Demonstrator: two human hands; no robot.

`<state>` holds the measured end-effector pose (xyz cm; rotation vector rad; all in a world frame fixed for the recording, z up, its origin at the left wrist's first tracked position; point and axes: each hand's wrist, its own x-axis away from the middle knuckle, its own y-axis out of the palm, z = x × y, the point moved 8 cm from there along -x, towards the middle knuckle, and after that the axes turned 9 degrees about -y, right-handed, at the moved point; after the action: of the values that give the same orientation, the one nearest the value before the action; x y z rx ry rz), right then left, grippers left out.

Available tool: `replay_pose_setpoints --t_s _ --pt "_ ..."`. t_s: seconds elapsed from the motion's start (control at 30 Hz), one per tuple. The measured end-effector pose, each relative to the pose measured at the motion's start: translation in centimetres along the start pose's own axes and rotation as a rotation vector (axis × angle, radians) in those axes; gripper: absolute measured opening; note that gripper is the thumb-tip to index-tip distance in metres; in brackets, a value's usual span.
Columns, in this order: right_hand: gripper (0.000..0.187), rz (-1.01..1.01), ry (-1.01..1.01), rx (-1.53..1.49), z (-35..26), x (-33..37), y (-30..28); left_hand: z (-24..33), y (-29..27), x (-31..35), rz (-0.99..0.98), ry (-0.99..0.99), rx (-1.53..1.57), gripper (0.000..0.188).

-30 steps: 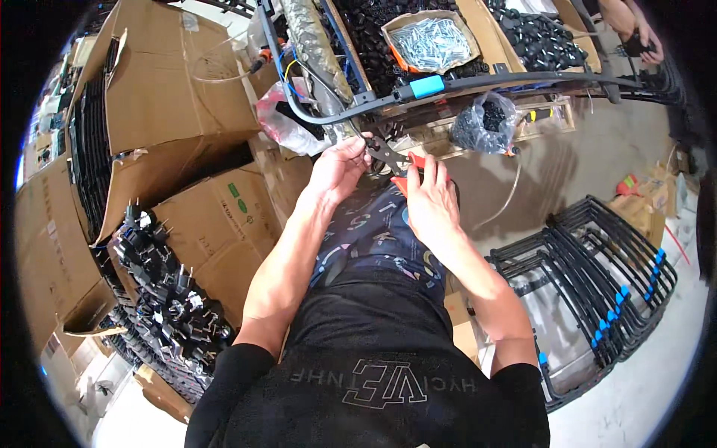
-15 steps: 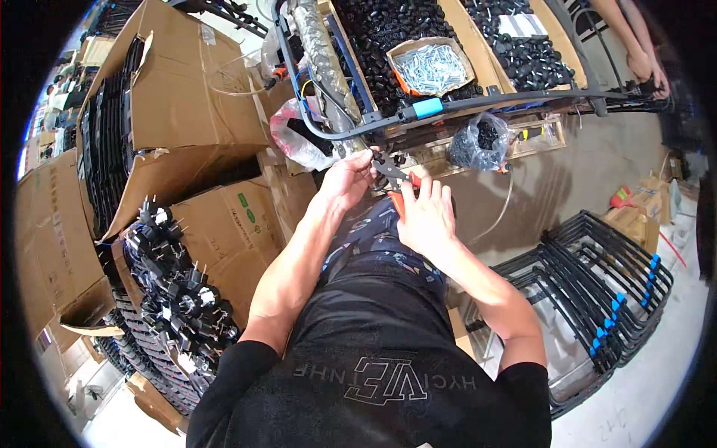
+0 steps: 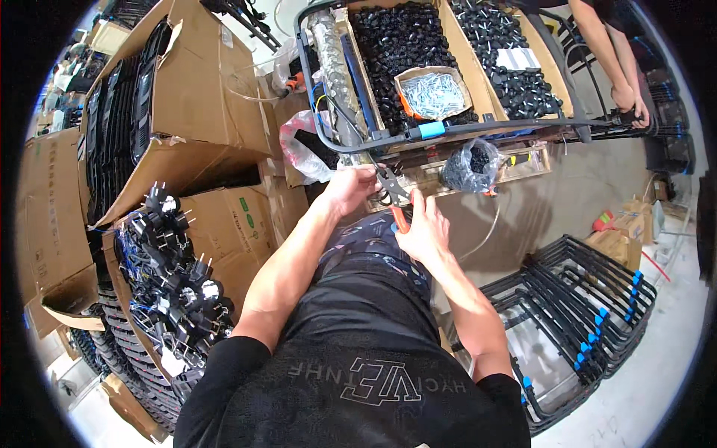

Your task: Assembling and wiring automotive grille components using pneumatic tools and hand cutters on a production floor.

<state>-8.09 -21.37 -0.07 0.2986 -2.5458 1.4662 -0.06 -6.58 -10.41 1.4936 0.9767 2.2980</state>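
My right hand point(image 3: 426, 230) is wrapped around the orange handles of pliers point(image 3: 391, 184), whose dark metal jaws point up and left. Close to the jaws, my left hand point(image 3: 349, 191) is closed in a pinch; what sits between its fingertips is too small to make out. Just beyond both hands lies the near bar of a black tubular frame point(image 3: 388, 140) with rounded corners, marked by a bright blue wrap point(image 3: 432, 131). A thin black cable point(image 3: 342, 112) runs down inside the frame's left corner toward my left hand.
Beyond the frame, boxes hold black plastic parts point(image 3: 403, 37) and a small carton of screws point(image 3: 435, 93). At left stand large cardboard boxes point(image 3: 213, 82) and many plugs point(image 3: 175, 276). Stacked black frames point(image 3: 575, 299) lie right. Another person's hands point(image 3: 631, 104) touch the frame's far right end.
The frame and boxes sit slightly lower in view as the view shifts. The pliers now point more upward, and their handles look closer together. Both hands stay near the frame's near bar.
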Motion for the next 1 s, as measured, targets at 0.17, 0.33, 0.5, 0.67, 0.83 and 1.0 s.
replay_pose_setpoints --t_s 0.17,0.33,0.5,0.67,0.83,1.0 --pt "0.081 0.030 0.024 -0.046 0.2 0.4 0.7 4.2 0.4 2.3 0.264 0.203 -0.894 0.021" --pt "0.076 0.056 0.023 -0.074 -0.7 0.1 1.3 10.2 2.1 3.6 0.539 0.734 -1.538 0.017" --pt "0.075 0.133 0.003 -0.035 -1.7 -1.9 2.3 10.9 5.0 3.9 0.495 0.861 -2.026 0.021" --pt "0.077 0.104 0.076 0.002 -3.8 -3.2 2.3 9.7 4.0 3.8 0.307 1.046 -1.931 0.027" --pt "0.078 0.144 0.137 0.036 -5.8 -3.5 1.5 9.6 3.8 3.2 0.375 1.082 -1.914 0.032" --pt "0.082 0.158 0.192 0.022 -6.3 -3.1 1.8 9.0 4.0 4.0 0.357 1.177 -1.855 0.028"
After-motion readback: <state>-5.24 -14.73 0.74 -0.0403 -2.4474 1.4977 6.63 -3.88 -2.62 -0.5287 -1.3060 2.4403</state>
